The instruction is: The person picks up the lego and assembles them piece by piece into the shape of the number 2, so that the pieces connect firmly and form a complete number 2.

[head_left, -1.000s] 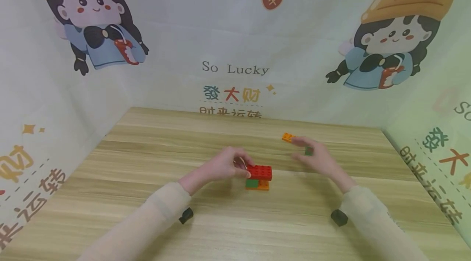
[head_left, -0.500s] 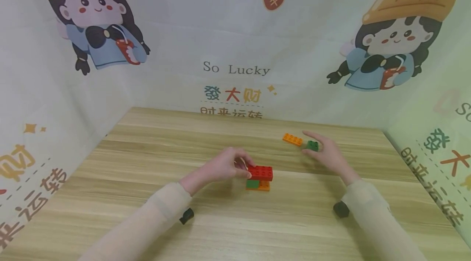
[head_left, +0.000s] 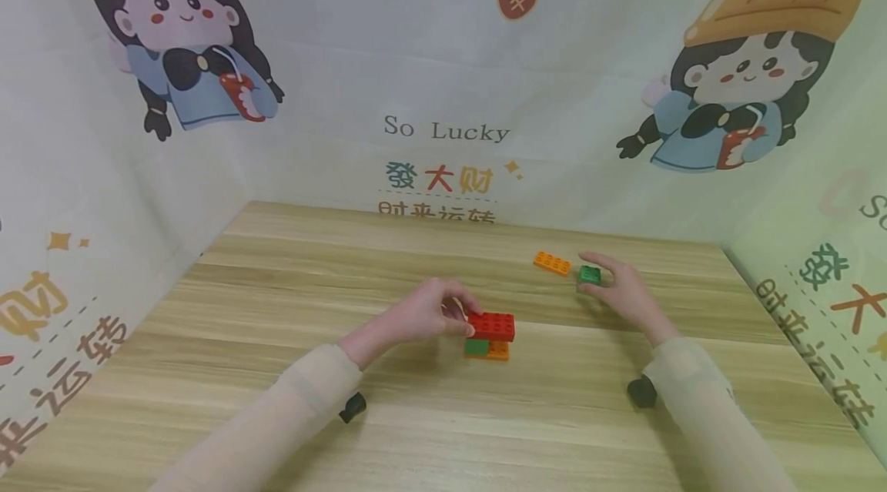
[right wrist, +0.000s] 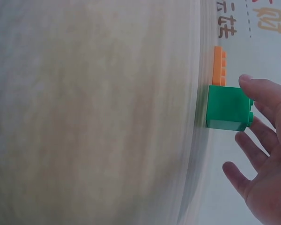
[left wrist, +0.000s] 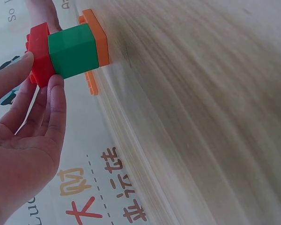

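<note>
My left hand (head_left: 428,312) pinches the left end of a red toy building brick (head_left: 493,326) between thumb and fingers. That brick tops a small stack, with a green brick (left wrist: 74,50) beneath it and a flat orange brick (left wrist: 102,38) at the bottom on the table. My right hand (head_left: 622,293) reaches around a loose square green brick (head_left: 590,274) near the back of the table. In the right wrist view the thumb lies by the studded top of this green brick (right wrist: 228,107), while the other fingers spread loosely beside and behind it.
A second flat orange brick (head_left: 551,262) lies just left of the loose green one. The wooden table (head_left: 443,423) meets printed cloth walls (head_left: 333,61) at the back and sides. Black wrist devices (head_left: 353,406) show under both sleeves.
My right hand has moved right from over the flat orange brick and settled around the loose green brick, uncovering the orange one. The left hand and its stack stay in place.
</note>
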The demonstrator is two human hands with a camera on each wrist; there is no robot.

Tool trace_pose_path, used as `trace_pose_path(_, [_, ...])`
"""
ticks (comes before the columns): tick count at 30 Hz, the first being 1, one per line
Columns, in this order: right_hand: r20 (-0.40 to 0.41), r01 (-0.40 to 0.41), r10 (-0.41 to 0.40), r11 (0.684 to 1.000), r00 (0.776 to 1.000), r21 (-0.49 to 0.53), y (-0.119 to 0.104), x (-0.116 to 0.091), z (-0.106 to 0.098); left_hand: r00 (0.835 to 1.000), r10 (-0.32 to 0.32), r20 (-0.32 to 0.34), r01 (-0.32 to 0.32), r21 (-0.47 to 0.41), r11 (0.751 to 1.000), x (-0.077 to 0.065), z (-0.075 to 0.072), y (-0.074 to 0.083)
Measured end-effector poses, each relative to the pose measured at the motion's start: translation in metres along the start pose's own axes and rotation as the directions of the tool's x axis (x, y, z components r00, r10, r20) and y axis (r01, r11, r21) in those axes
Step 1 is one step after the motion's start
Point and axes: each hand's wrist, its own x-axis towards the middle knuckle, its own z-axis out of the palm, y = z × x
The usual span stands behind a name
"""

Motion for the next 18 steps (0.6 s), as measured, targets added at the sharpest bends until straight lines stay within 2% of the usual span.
trace_pose_path(11, [0.025,-0.035,0.034,0.999,0.999,0.006,0.0023,-0.0017,0.0012,1.0,-0.013,-0.005,0.013,0.021,1.0,0.0012,0.0015,-0.0039])
trace_pose_path(18, [0.013,-0.025,0.024,1.0,1.0,0.012,0.003,0.0,0.0025,1.0,-0.02,-0.006,0.021,0.026,0.999,0.0021,0.0019,-0.005])
